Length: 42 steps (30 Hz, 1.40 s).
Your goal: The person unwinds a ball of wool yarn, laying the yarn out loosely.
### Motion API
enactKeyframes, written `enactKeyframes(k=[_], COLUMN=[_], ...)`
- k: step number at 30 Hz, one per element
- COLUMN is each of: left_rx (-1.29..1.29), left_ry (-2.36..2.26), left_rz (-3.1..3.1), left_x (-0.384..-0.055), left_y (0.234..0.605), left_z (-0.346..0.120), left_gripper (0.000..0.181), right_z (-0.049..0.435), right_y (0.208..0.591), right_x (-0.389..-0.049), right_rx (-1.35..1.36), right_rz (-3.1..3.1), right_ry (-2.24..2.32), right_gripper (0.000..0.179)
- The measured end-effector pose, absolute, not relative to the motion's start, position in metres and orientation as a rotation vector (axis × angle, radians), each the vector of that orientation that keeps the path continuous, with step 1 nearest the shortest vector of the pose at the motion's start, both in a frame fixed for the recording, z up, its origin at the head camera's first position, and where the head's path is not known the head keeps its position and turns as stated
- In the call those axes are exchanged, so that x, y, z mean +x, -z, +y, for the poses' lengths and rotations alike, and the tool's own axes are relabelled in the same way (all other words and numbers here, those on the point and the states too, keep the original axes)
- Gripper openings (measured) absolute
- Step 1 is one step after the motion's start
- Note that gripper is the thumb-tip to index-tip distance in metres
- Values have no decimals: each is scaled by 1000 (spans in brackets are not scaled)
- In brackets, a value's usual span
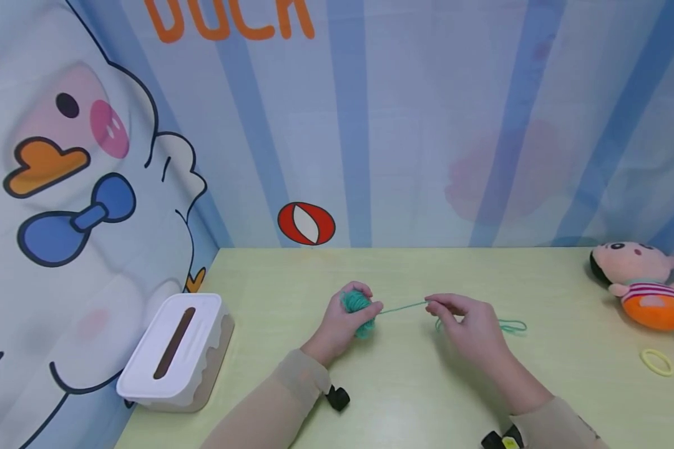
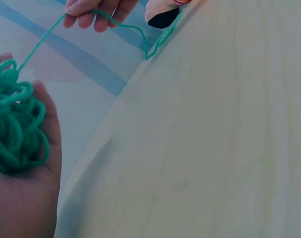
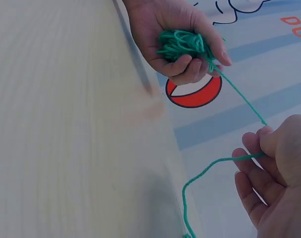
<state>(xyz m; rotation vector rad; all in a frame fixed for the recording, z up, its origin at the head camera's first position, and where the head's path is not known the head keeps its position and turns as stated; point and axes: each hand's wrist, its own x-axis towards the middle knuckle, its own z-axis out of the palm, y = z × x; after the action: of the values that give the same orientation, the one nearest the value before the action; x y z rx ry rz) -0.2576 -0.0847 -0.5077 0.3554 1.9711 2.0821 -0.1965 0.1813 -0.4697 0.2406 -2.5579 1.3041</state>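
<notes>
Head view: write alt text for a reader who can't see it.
A left hand grips green yarn; the right hand pinches its outstretched strand over a table. A box stands at left, a doll and yellow ring at right.

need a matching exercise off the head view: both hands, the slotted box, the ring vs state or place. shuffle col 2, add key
1. Left hand
2. Right hand
3. Slotted box
4. Ring

a. Pinches a single strand
b. Yellow, on the right of the table
c. Holds the green yarn bundle
d. White on top, by the table's left edge

Pairs: 1-c, 2-a, 3-d, 4-b
</notes>
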Motion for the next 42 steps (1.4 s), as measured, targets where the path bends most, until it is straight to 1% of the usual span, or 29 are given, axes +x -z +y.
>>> enactKeyframes(k=[2,3,7,9,10,15,21,23,28,30,34,38,40,42], left_rx=[373,378,386,376,374,378,364,347,323,312,290,279,280,291], left_ry=[-2114,-2129,-2155,-2161,-2162,-2148,-2143,-2149,-2169,-2176,-2192,-2214,-2206,-2184], left_rz=[1895,1856,1800,1798,1800,1849,1899,1902,1920,1919,1913,1913,1924,1935], left_x=[-257,-257,-258,-258,-258,-259,-261,-261,-259,-259,-259,-260,-260,-260], left_y=[507,507,508,509,509,510,512,513,511,511,510,511,511,511], left_z=[-84,-84,-84,-84,-84,-85,-85,-85,-86,-86,-86,-85,-84,-84], left_gripper=[46,44,21,15,15,19,39,39,25,23,27,26,31,40], right_z=[189,193,210,219,224,245,267,273,288,293,301,306,308,310], right_y=[469,469,470,471,471,471,471,472,477,479,482,484,485,486], right_x=[-195,-195,-191,-189,-189,-185,-182,-182,-182,-182,-184,-185,-186,-187], right_rx=[227,218,174,147,136,96,43,8,-76,-104,-191,-264,-283,-294], right_rz=[-2555,-2555,-2554,-2554,-2552,-2547,-2574,-2583,-2603,-2624,-2688,-2735,-2752,-2777], right_ry=[-1287,-1279,-1235,-1213,-1205,-1184,-1107,-1079,-1003,-978,-954,-940,-924,-909], right_gripper=[19,19,20,20,21,24,27,27,29,30,34,34,33,32])
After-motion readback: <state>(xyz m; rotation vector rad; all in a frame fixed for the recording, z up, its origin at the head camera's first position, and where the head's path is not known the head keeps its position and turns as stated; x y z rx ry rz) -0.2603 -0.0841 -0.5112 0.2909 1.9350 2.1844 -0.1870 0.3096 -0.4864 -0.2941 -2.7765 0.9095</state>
